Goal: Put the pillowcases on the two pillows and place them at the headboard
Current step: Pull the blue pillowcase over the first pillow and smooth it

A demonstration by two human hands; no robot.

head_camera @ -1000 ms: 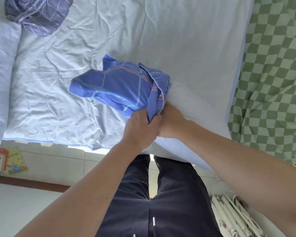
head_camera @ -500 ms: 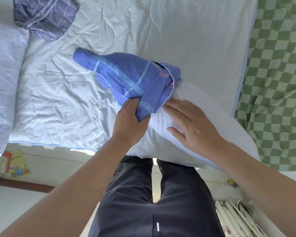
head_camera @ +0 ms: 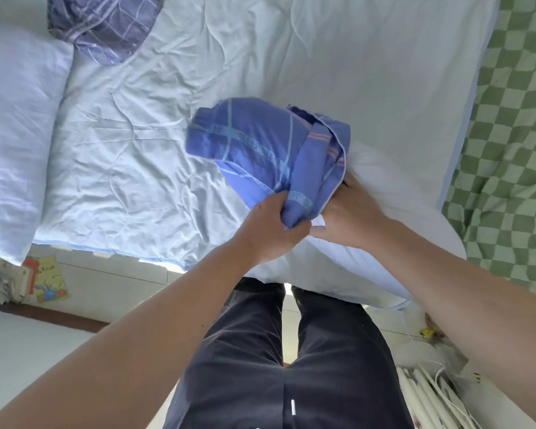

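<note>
A white bare pillow (head_camera: 393,209) lies across the near edge of the bed, its far end inside a bunched blue pillowcase (head_camera: 260,144) printed with "SLEEP" bands. My left hand (head_camera: 273,227) grips the gathered hem of the pillowcase. My right hand (head_camera: 347,212) is at the pillowcase opening, its fingers tucked under the hem and hidden against the pillow. A second white pillow (head_camera: 16,128) lies at the left end of the bed. A second, grey-purple checked pillowcase (head_camera: 106,26) lies crumpled at the top left.
A pale blue quilted sheet (head_camera: 260,51) covers the bed. A green checked blanket (head_camera: 514,150) lies along the right side. Books (head_camera: 44,277) sit on the floor at left. A white rack with cables (head_camera: 430,391) stands by my right leg.
The pillowcase's loose tail, stretched toward the upper left before, has bunched up over the pillow end. My right hand went from flat on the pillow to the pillowcase opening.
</note>
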